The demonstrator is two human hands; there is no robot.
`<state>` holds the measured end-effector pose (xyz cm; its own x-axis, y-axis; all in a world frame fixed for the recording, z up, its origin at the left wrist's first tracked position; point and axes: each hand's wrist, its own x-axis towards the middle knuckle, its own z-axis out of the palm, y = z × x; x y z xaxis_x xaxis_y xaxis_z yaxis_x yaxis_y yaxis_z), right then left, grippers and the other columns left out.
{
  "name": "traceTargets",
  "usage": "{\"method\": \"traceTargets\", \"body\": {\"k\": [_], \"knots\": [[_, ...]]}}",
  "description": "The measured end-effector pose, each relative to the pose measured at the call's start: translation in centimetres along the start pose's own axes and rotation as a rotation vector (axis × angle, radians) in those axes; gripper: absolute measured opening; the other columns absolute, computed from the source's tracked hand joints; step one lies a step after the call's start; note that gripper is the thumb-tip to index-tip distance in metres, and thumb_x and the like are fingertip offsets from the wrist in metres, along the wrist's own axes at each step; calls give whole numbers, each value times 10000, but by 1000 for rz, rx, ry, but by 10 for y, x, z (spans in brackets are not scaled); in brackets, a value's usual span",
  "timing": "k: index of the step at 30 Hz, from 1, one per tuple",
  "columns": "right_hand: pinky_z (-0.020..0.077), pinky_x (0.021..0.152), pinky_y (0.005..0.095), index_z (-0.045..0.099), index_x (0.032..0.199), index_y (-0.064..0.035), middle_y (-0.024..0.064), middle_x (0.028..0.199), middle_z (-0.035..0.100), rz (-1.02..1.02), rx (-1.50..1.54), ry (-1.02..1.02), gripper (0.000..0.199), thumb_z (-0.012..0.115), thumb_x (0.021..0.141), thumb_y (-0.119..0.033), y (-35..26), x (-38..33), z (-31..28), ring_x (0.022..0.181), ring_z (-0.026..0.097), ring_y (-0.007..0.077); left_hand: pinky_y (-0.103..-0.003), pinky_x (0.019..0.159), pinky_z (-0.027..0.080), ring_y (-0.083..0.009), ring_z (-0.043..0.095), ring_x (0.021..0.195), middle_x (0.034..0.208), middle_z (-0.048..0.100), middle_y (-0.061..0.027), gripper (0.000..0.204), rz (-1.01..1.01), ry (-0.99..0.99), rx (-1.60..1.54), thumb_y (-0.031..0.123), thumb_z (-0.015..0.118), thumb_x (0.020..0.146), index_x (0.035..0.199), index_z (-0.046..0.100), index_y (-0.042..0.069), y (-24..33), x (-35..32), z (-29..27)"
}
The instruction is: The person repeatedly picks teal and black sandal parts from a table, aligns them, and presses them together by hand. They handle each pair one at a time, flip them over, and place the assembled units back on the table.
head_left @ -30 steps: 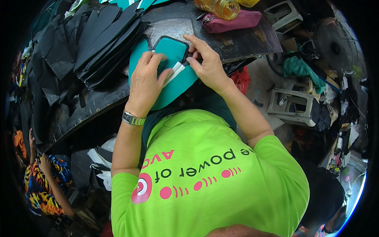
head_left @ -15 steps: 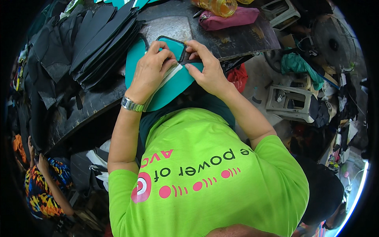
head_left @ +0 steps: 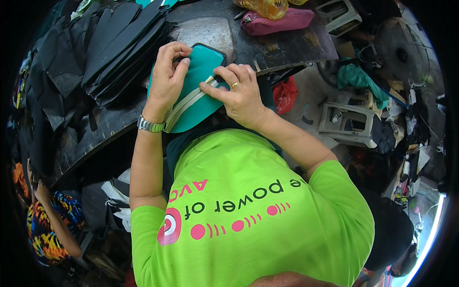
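1. The teal fabric piece [head_left: 193, 103] lies at the near edge of the dark table [head_left: 287, 45], directly in front of the person, with a pale strip [head_left: 184, 106] running along it.
2. Its long axis runs on a slant, from the lower left by the wristwatch [head_left: 150, 125] up to the dark-edged top end at the upper right.
3. The left hand [head_left: 167, 79] sits over the upper left part, its grip narrow, thumb and fingers pinching the top edge of the teal piece.
4. The right hand [head_left: 239, 93] comes in from the right, its grip also narrow, thumb and forefinger closed on the upper end of the pale strip. Both hands touch the piece; neither is clearly nearer.
5. A stack of black cut pieces [head_left: 122, 45] lies to the left on the table, just beside the left hand.
6. A pink pouch [head_left: 282, 20] rests at the far side of the table, closed; its contents are hidden.
7. Pale crates [head_left: 351, 124] stand on the floor to the right; what they hold I cannot tell.
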<state>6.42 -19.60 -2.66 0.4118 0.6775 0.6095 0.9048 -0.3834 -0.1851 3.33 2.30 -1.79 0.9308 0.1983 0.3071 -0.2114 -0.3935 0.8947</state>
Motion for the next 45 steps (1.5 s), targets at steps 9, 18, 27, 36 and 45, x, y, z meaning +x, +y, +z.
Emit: {"method": "traceTargets", "body": {"k": [9, 18, 27, 36, 45], "knots": [[329, 1124, 547, 774, 1193, -188, 93, 1395, 568, 102, 104, 29, 464, 712, 766, -19, 19, 11, -19, 1310, 470, 339, -296, 911, 534, -179, 646, 1131, 1243, 589, -83, 329, 32, -35, 103, -9, 621, 959, 1283, 599, 39, 1, -3, 1], [264, 1161, 620, 781, 1118, -155, 99, 1417, 581, -5, 271, -82, 355, 738, 905, -436, 10, 15, -26, 1392, 448, 349, -282, 748, 513, -146, 664, 961, 1177, 624, -62, 253, 111, -22, 150, -16, 689, 908, 1153, 661, 42, 7, -6, -2], [476, 1050, 422, 538, 1454, -99, 193, 1239, 680, 357, 472, -144, 516, 678, 969, -206, 92, 128, 51, 1208, 624, 355, -377, 726, 554, -275, 682, 831, 987, 672, -77, 281, 352, -245, 515, 199, 852, 801, 992, 687, 76, 35, -21, -12], [433, 1027, 512, 470, 1490, -131, 206, 1247, 677, 186, 97, -148, 543, 637, 984, -237, 86, 113, 86, 1189, 585, 396, -482, 1170, 390, -311, 501, 1362, 1465, 527, -109, 1043, 332, -488, 843, 68, 937, 559, 1503, 508, 181, 49, -70, -33], [417, 1052, 511, 416, 1549, -137, 198, 1267, 663, 313, 119, -165, 603, 626, 999, -268, 71, 77, 54, 1194, 577, 396, -488, 1100, 500, -332, 615, 1278, 1284, 668, -109, 826, 392, -379, 465, -53, 876, 577, 1351, 641, 117, 30, -77, -44]]}}
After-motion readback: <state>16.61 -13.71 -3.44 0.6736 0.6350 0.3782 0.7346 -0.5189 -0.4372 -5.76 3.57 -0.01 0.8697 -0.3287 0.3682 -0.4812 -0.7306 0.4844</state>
